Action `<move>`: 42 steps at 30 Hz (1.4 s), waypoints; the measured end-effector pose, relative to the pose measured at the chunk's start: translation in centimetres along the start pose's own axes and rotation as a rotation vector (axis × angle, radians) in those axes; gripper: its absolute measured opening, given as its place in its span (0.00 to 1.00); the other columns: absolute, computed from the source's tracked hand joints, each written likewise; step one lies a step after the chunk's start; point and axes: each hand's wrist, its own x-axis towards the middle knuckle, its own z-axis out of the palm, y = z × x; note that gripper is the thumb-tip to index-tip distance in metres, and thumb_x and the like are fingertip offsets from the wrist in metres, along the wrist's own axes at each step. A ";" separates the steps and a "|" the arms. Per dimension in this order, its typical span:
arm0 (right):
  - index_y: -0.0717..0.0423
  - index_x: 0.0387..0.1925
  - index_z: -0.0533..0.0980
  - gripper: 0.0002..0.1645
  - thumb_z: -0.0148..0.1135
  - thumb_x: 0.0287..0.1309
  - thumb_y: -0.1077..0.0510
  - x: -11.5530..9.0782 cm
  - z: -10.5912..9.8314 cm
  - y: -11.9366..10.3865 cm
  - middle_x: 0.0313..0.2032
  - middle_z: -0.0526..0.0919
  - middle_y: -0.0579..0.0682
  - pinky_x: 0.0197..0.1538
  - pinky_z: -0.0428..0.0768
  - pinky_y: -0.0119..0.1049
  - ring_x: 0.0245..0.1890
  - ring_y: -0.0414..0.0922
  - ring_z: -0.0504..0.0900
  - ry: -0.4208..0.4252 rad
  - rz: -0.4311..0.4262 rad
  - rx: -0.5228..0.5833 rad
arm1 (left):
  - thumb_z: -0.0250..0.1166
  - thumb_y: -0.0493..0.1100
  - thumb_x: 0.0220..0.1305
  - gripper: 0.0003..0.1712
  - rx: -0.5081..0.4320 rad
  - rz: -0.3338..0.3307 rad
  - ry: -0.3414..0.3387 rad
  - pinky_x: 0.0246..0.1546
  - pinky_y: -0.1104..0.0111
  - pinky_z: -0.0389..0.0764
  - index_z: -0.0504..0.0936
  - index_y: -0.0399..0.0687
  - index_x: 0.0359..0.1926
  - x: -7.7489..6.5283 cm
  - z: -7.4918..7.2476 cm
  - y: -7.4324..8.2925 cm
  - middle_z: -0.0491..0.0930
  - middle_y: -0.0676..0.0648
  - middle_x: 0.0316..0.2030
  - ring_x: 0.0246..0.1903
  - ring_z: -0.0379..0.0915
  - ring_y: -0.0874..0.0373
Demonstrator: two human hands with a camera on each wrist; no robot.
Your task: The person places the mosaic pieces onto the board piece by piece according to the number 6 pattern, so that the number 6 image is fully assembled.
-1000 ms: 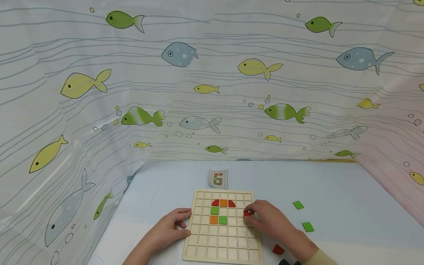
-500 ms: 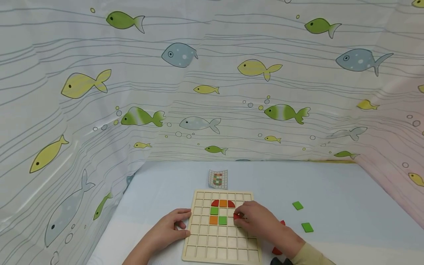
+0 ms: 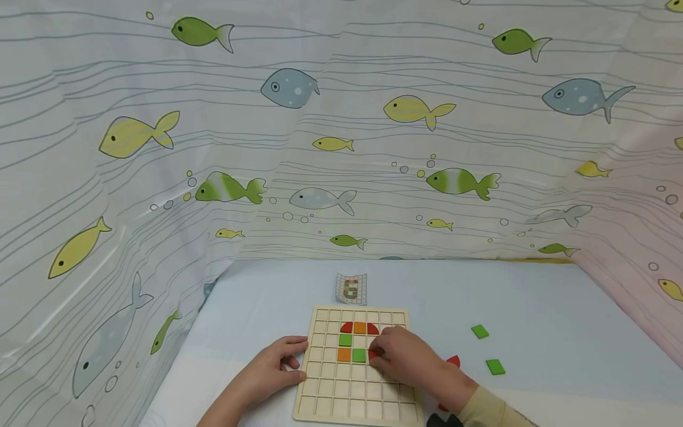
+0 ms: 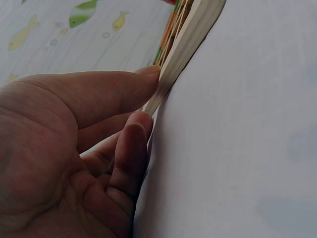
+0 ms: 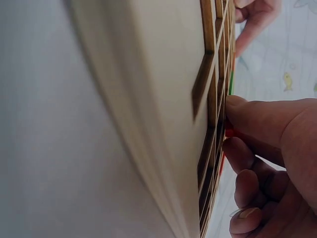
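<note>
A square wooden grid board (image 3: 325, 406) lies on the table, with red, orange and green tiles set in its cells. My left hand (image 3: 274, 362) touches the board's left edge with thumb and fingertips, thumb and index spread along it. My right hand (image 3: 402, 356) pinches a red tile (image 3: 373, 354) between thumb and finger, right beside the green tile (image 3: 359, 355) in the board's middle. Most of the red tile is hidden by the fingers; in the right wrist view a sliver of the red tile (image 5: 229, 133) shows close at the grid.
Two green tiles (image 3: 480, 331) lie on the table to the right. Another red tile (image 3: 454, 360) peeks out behind my right forearm. A small printed pattern card (image 3: 351, 289) lies beyond the board. Behind it rises a fish-patterned curtain (image 3: 331, 166).
My right hand has moved left across the board with the red tile, from the right-hand columns to beside the middle green tile. My left hand has stayed at the board's edge.
</note>
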 end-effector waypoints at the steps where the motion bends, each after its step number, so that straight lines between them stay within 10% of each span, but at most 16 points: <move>1: 0.47 0.38 0.86 0.09 0.71 0.58 0.48 0.1 0.0 0.0 0.31 0.78 0.34 0.41 0.77 0.33 0.35 0.34 0.73 0.004 -0.005 0.003 | 0.75 0.47 0.57 0.38 0.000 -0.001 0.001 0.35 0.71 0.74 0.74 0.37 0.65 0.0 0.0 0.0 0.69 0.48 0.65 0.40 0.72 0.58; 20: 0.50 0.42 0.87 0.11 0.70 0.58 0.54 -0.2 -0.8 -0.3 0.33 0.82 0.34 0.41 0.77 0.34 0.34 0.32 0.75 -0.030 0.006 0.083 | 0.75 0.48 0.56 0.39 0.001 -0.005 -0.002 0.34 0.71 0.74 0.74 0.38 0.66 0.2 0.1 -0.2 0.68 0.50 0.66 0.40 0.71 0.59; 30: 0.51 0.52 0.83 0.19 0.68 0.60 0.51 -3.0 -2.7 1.0 0.43 0.82 0.39 0.47 0.78 0.41 0.45 0.40 0.78 0.018 0.089 0.144 | 0.75 0.48 0.55 0.39 -0.002 -0.013 0.000 0.34 0.71 0.74 0.74 0.38 0.66 0.1 0.2 -0.1 0.68 0.50 0.65 0.40 0.71 0.58; 42: 0.44 0.53 0.82 0.21 0.71 0.57 0.49 -7.0 -2.8 3.6 0.43 0.80 0.34 0.37 0.75 0.34 0.33 0.33 0.73 0.069 0.203 0.163 | 0.75 0.48 0.57 0.38 0.004 -0.010 -0.005 0.35 0.71 0.74 0.74 0.38 0.66 0.0 0.0 0.0 0.68 0.49 0.66 0.41 0.71 0.59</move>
